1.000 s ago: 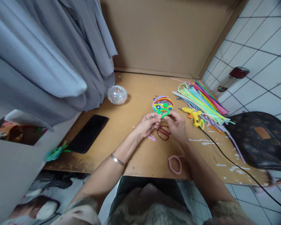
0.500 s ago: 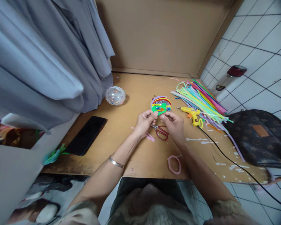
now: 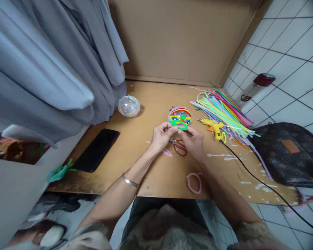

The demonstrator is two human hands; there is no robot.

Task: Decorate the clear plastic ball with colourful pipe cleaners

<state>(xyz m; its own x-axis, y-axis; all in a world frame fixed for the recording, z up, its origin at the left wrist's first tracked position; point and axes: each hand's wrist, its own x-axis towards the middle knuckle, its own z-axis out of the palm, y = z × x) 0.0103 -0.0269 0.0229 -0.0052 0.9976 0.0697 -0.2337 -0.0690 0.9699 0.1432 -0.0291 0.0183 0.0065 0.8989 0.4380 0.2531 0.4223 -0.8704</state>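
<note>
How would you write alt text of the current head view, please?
A person's left hand and right hand hold a green loop over a brown table, in front of a round ornament with colourful bands. Red-handled scissors lie nearby; a yellow glue gun and colourful strips lie at right.

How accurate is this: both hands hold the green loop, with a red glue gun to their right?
One slip: the head view shows the glue gun is yellow. The left hand and right hand do hold the green loop, with the gun to their right.
</note>
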